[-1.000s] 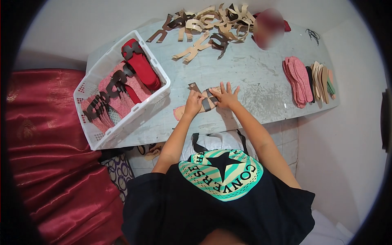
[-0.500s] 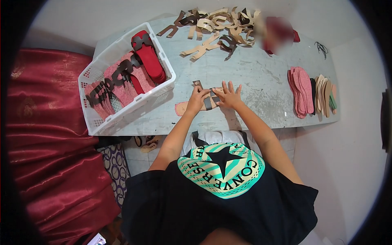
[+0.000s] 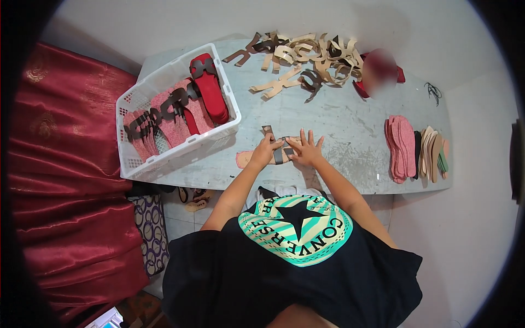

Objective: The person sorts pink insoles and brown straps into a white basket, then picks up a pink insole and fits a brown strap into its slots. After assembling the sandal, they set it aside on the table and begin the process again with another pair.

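A sandal sole (image 3: 245, 159) with a pink heel end lies flat on the table, crossed by a dark brown strap (image 3: 278, 155). My left hand (image 3: 264, 151) is closed, thumb and fingers pinching the strap near its upper edge. A loose strap end (image 3: 267, 130) sticks up past those fingers. From the other side, my right hand (image 3: 307, 149) lies over the toe part with its fingers spread, the thumb and index finger pressing by the strap. Both hands cover part of the sole.
On the left stands a white plastic basket (image 3: 180, 143) of pink and red soles with dark straps. Several beige and brown cut straps (image 3: 311, 52) lie at the back. Stacked soles (image 3: 402, 145) sit at the right, and a blurred dark red item (image 3: 380, 71) behind.
The view has tilted, so the table sits lower in the picture. Both hands stay on the sole and strap, with only slight finger movement.
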### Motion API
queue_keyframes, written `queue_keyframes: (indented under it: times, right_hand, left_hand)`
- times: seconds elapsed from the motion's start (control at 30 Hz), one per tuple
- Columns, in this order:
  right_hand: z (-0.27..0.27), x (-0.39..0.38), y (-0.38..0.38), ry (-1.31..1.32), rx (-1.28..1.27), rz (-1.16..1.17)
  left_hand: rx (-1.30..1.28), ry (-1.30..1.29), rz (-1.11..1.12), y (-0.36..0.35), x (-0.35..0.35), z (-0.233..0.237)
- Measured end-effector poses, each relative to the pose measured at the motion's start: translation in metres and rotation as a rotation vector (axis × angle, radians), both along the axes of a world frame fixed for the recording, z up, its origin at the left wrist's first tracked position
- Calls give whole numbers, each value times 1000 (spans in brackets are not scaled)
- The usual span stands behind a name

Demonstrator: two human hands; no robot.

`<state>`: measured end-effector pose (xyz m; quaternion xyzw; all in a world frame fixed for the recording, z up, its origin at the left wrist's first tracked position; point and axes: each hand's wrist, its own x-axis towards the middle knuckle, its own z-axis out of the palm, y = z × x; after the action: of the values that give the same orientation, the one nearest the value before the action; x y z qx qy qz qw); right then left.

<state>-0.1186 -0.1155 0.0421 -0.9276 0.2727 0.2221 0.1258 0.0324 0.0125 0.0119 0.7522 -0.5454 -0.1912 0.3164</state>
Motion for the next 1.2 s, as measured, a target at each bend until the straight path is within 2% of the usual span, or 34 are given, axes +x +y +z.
queue_keyframes:
  times: [0.07, 0.13, 0.23, 0.37, 0.43, 0.6, 0.67, 0.83, 0.97, 1.1, 1.2]
  right_hand:
    - [-4, 0, -2, -29, -20, 7]
    - [-2, 0, -6, -75, -120, 108]
    - [0, -1, -9, -150, -79, 136]
    - [-31, -1, -11, -257, -156, 171]
    - [-29, -2, -11, -293, -169, 184]
    - [-40, -4, -9, -458, -232, 248]
    - [-45, -5, -8, -485, -304, 363]
    - [-38, -5, -14, -572, -114, 404]
    - [-41, -9, -13, -642, -52, 403]
    - [-28, -10, -6, -650, -113, 406]
    - [-18, -10, -6, -545, -136, 451]
  left_hand:
    - [-9, 5, -4, 0, 0, -2]
    - [-1, -14, -10, 0, -1, 2]
    - [58, -28, -7, -1, -1, 7]
    - [87, -19, 0, 0, -1, 7]
    - [99, -25, 11, 0, -3, 8]
    - [45, -1, 12, 1, -2, 1]
    - [1, 23, -3, 1, -1, -3]
    - [-74, 221, 52, -1, 2, 4]
    - [-110, 229, 52, -3, 4, 5]
    - [-176, 224, 108, -2, 5, -6]
    - [-129, 275, 160, -1, 5, -2]
